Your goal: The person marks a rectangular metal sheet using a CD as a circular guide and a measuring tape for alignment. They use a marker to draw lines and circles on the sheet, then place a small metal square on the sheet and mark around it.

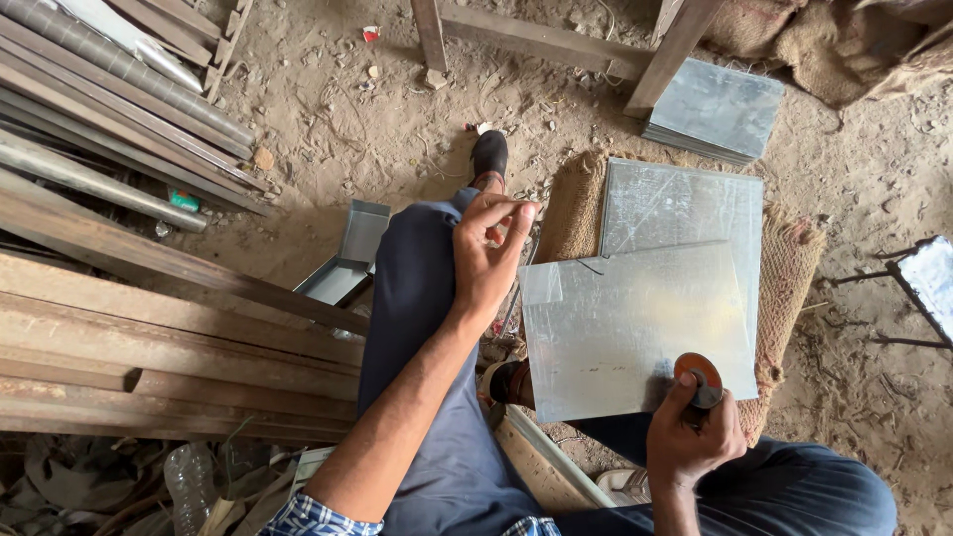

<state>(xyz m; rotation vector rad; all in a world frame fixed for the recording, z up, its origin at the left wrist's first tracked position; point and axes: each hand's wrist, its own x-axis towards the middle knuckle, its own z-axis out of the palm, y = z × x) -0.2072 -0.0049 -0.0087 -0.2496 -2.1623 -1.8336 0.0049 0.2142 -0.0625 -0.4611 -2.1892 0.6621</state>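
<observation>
While I'm sitting on the sandy floor, my right hand (690, 437) is gripping a small round orange-rimmed disc (698, 377) tight against the near corner of a galvanised metal sheet (625, 328). That sheet's dull silver, scuffed, a bit glary, one corner folded over, and it's lying tilted on another sheet (685, 208) over burlap sacking (576, 203). My left hand (486, 258) is resting half-curled on my knee, holding nothing.
</observation>
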